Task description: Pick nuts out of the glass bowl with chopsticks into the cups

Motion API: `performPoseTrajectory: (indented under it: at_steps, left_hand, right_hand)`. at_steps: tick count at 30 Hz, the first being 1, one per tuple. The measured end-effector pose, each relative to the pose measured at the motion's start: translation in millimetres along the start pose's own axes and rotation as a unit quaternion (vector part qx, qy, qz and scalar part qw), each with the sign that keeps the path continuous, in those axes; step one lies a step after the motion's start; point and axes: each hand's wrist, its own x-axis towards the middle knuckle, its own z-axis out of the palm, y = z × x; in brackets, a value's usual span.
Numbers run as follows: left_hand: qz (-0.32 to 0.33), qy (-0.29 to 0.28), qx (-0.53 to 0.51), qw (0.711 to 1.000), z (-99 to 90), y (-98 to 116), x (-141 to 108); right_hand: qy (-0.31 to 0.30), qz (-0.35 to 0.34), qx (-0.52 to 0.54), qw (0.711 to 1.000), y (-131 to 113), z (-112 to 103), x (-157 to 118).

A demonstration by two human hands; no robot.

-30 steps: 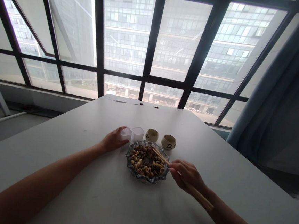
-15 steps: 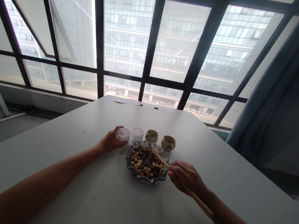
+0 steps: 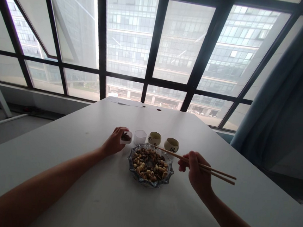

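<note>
My left hand (image 3: 114, 141) is closed on a small translucent plastic cup (image 3: 129, 142), tipped so its mouth faces me; dark seeds (image 3: 125, 136) show inside. A pair of wooden chopsticks (image 3: 215, 171) is gripped in my right hand (image 3: 196, 170). Their tips are over the far rim of a scalloped glass bowl (image 3: 149, 184), with a small dark thing (image 3: 155, 145) at the tips that may be a seed. Nuts and striped seeds (image 3: 149, 166) fill the bowl around a barer middle.
Behind the bowl stand a second translucent cup (image 3: 140, 137) and two cream cups with dark characters, one left (image 3: 154, 139) and one right (image 3: 171, 145). Papers (image 3: 126, 102) lie at the far end of the white table (image 3: 86, 192), before the windows. A blue curtain (image 3: 270, 88) hangs at right.
My left hand has tipped the plastic cup toward me, and seeds now show in it. My right hand has risen and turned, bringing the chopstick tips from inside the bowl to its far rim.
</note>
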Motion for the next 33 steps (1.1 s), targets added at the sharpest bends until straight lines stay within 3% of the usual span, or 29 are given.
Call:
performPoseTrajectory:
  at_steps: [5,14,19,21,25,30,33]
  left_hand:
    - [0.008,-0.003,0.019,1.0,-2.7,5,1]
    - [0.011,-0.002,0.048,0.999,-3.0,6,1]
    - [-0.008,-0.015,0.047,0.999,-5.1,8,1]
    - [-0.016,-0.023,0.045,0.999,-5.8,8,1]
    - [-0.02,-0.037,0.039,0.998,-5.6,8,1]
    - [-0.002,-0.019,0.01,1.0,-4.2,7,1]
    - [0.0,-0.017,0.005,1.0,-4.1,7,0]
  right_hand:
    - [0.021,0.058,0.044,0.997,2,1,7]
    - [0.02,0.072,0.048,0.996,1,1,6]
    - [0.042,0.129,0.104,0.985,4,1,11]
    - [0.038,0.095,0.074,0.992,-1,2,11]
    - [-0.041,-0.075,-0.037,0.996,-22,16,12]
    - [-0.232,-0.167,-0.102,0.953,-38,56,29]
    - [-0.282,-0.215,-0.125,0.927,-35,79,39]
